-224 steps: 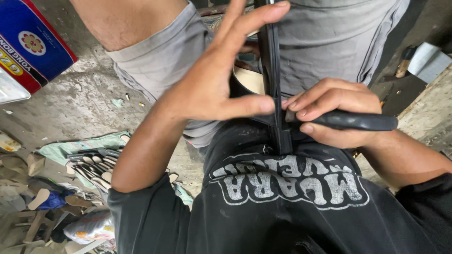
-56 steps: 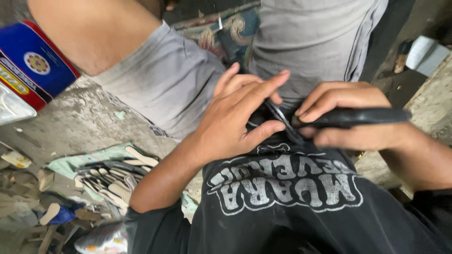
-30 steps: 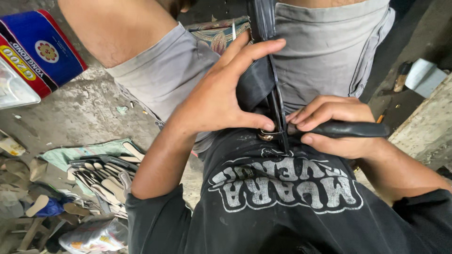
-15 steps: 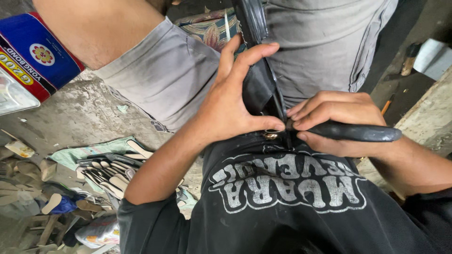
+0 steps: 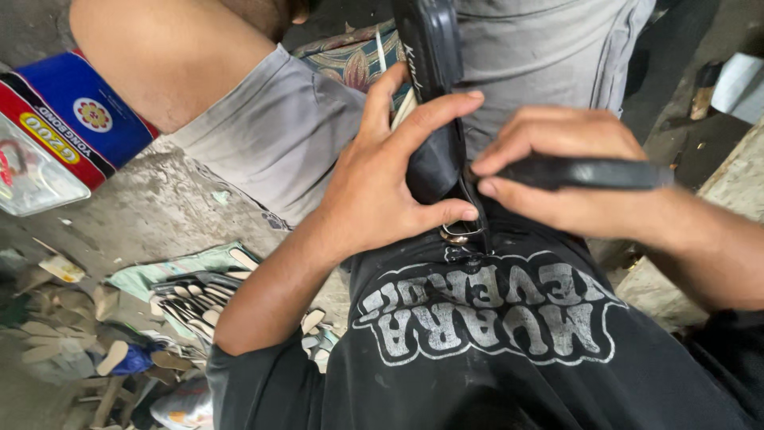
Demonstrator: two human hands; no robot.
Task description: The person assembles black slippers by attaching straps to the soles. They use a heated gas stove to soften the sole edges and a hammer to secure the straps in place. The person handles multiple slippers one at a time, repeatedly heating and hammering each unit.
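In the head view, the left hand (image 5: 382,191) wraps around a black shoe (image 5: 434,95) that stands upright against the person's belly, sole edge toward the camera. The thumb lies across the lower end of the shoe, the forefinger stretches over its side, and the remaining fingers are hidden behind it; the grasp is firm and closed on the shoe. The shoe sits between the two thighs in grey shorts (image 5: 286,143), its lower end resting at the hem of the black printed shirt (image 5: 485,318).

The right hand (image 5: 557,171) is curled tight around the black handle of a tool (image 5: 589,173), which lies horizontally and points toward the shoe. The tool's tip meets the shoe's lower edge just beside the left thumb; the tip itself is too small to make out. A small metal ring (image 5: 458,235) hangs just under the thumb, touching the shirt.

On the concrete floor to the left lie a heap of pale shoe insoles (image 5: 191,299) on a greenish cloth, loose scraps of sole material (image 5: 64,334), and a blue and red box (image 5: 72,131) beside the left knee. A patterned cushion (image 5: 350,64) shows between the thighs behind the shoe.
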